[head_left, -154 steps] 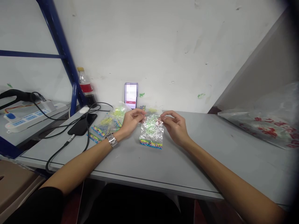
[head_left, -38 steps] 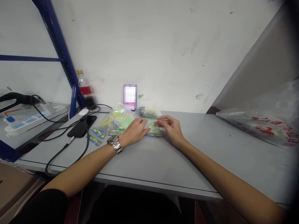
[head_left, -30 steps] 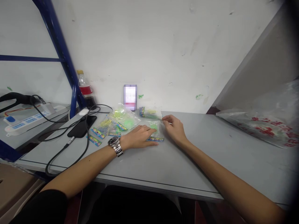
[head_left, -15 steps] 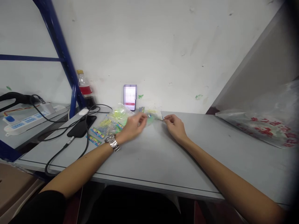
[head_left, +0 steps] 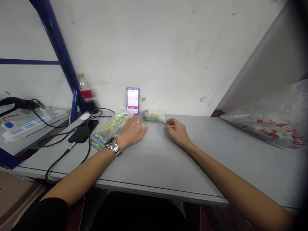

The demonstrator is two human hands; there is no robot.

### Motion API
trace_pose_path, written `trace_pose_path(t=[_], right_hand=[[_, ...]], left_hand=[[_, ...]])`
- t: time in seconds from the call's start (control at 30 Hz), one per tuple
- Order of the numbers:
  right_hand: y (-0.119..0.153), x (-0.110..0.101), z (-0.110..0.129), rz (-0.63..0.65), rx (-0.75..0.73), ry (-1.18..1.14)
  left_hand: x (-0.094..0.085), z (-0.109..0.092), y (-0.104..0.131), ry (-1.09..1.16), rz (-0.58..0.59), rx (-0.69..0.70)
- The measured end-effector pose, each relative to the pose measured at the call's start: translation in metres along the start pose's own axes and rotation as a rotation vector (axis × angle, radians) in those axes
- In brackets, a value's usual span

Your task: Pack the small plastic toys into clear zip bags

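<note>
My left hand (head_left: 132, 130), with a metal watch at its wrist, is over the right side of a loose pile of clear plastic packets (head_left: 110, 125). These have yellow contents and bright blue patterned header strips. Its fingers are stretched out, and it partly hides the pile. A flat stack of similar clear packets (head_left: 155, 116) lies against the wall, blue headers to the left and green showing at its front edge. My right hand (head_left: 177, 131) pinches the stack's right end between thumb and fingertips; the exact grip is small in view.
A lit phone (head_left: 132, 100) leans on the wall behind the pile. On the left are a dark phone (head_left: 83, 131) with a cable, a white case (head_left: 85, 116), a bottle (head_left: 86, 92) and a power strip (head_left: 33, 123). A large plastic bag (head_left: 269, 128) lies right.
My left hand has moved left from the green packet by the stack to the pile, and its fingers have straightened. My right hand stays at the stack's right end.
</note>
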State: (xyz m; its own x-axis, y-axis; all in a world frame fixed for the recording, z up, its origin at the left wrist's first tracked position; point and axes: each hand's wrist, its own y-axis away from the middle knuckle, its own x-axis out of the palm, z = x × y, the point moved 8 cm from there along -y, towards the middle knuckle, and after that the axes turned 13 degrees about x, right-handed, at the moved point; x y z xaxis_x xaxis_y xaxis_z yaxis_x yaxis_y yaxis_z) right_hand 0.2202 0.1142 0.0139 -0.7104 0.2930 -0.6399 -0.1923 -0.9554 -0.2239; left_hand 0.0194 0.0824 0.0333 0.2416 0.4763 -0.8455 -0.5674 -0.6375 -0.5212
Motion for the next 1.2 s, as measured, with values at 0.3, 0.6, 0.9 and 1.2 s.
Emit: trace_pose_path(t=[0.3, 0.6, 0.9, 1.2], right_hand=[[-0.004, 0.027, 0.027, 0.009, -0.385, 0.283], [-0.031, 0.04, 0.023, 0.023, -0.373, 0.383], [-0.018, 0.019, 0.028, -0.136, -0.346, 0.282], [-0.004, 0.01, 0.023, 0.029, -0.153, -0.54]], left_hand=[[0.028, 0.021, 0.012, -0.041, 0.288, -0.119], [0.024, 0.034, 0.011, -0.09, 0.284, -0.131], [0.017, 0.023, 0.009, -0.127, 0.157, -0.09], [-0.003, -0.008, -0.002, -0.011, -0.04, 0.139]])
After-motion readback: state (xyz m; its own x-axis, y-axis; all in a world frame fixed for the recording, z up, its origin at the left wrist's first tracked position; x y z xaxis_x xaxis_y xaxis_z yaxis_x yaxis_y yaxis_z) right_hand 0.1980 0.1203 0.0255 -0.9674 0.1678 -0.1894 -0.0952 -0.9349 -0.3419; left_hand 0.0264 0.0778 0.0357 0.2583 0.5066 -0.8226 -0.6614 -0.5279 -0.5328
